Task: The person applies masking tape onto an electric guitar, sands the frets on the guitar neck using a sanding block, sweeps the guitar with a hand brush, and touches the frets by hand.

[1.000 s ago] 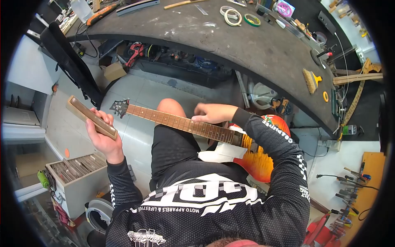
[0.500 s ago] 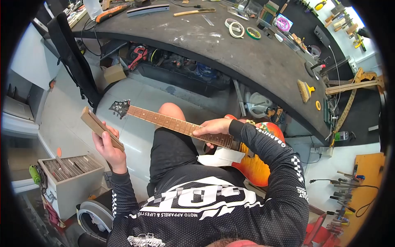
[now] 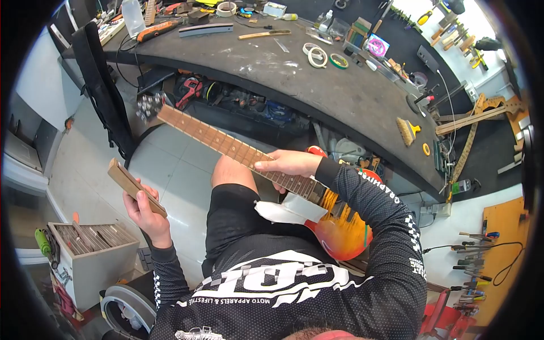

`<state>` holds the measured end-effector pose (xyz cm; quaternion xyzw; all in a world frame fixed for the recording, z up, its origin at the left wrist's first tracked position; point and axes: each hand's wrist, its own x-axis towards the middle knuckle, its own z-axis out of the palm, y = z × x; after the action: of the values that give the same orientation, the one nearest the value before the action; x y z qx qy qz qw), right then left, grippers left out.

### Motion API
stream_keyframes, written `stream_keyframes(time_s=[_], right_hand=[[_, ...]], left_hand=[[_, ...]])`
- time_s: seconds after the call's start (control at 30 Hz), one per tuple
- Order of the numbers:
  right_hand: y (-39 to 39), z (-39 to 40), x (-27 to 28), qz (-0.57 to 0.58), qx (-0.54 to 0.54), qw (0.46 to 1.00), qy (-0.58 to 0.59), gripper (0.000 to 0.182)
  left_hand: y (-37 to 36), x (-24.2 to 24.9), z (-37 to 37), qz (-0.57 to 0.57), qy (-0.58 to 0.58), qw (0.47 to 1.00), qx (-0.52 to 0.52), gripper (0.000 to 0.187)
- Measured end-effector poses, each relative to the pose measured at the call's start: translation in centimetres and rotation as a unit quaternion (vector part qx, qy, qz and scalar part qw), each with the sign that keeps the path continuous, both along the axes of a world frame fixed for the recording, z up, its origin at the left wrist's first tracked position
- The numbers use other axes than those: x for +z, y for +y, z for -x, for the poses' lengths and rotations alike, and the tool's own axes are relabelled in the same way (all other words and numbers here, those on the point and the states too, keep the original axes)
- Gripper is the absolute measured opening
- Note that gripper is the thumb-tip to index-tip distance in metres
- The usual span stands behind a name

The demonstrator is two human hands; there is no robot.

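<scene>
A wooden sanding-type block [image 3: 136, 186] is held in my left hand [image 3: 148, 212], off to the left of the guitar. My right hand [image 3: 292, 164] grips the guitar neck [image 3: 218, 140] near its body end, thumb on top of the fretboard and some fingertips showing below it. The neck slants up to the left, ending in a dark headstock [image 3: 151, 107] with tuners. The orange-red guitar body [image 3: 340, 232] rests on my lap, partly hidden by my right sleeve. White paper or cloth [image 3: 292, 209] lies between the body and my thigh.
The dark workbench [image 3: 226, 65] curves across the front, with tape rolls [image 3: 315, 55], a brush [image 3: 407, 131] and an orange tool [image 3: 158, 30]. A box of flat pieces [image 3: 99, 255] stands at lower left. A black bag [image 3: 102, 90] leans by the bench.
The guitar's headstock end has swung up toward the bench, and the neck slants more steeply. My right hand has moved slightly left with it. My left hand and the block sit slightly lower and further left.
</scene>
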<state>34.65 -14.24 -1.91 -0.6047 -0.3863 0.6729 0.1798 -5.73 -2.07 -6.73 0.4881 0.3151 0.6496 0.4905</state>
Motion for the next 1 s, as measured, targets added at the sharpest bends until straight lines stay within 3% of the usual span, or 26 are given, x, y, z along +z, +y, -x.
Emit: stream_keyframes(time_s=[0.23, 0.43, 0.77, 1.0], right_hand=[[2.8, 0.3, 8.5, -0.089, -0.086, 0.992, -0.026, 0.056], [4.1, -1.3, 12.1, -0.182, -0.17, 0.968, -0.013, 0.055], [3.6, -2.4, 15.4, -0.269, -0.307, 0.913, -0.01, 0.055], [4.9, -3.3, 14.1, -0.318, -0.402, 0.858, 0.041, 0.048]], left_hand=[[0.3, 0.9, 0.6, 0.003, -0.022, 1.0, 0.007, 0.034], [0.9, 2.3, 1.2, -0.017, -0.022, 1.0, 0.003, 0.037], [1.1, 4.2, 0.5, -0.027, -0.031, 0.999, 0.006, 0.037], [0.7, 4.9, 0.2, -0.021, -0.044, 0.999, -0.014, 0.035]])
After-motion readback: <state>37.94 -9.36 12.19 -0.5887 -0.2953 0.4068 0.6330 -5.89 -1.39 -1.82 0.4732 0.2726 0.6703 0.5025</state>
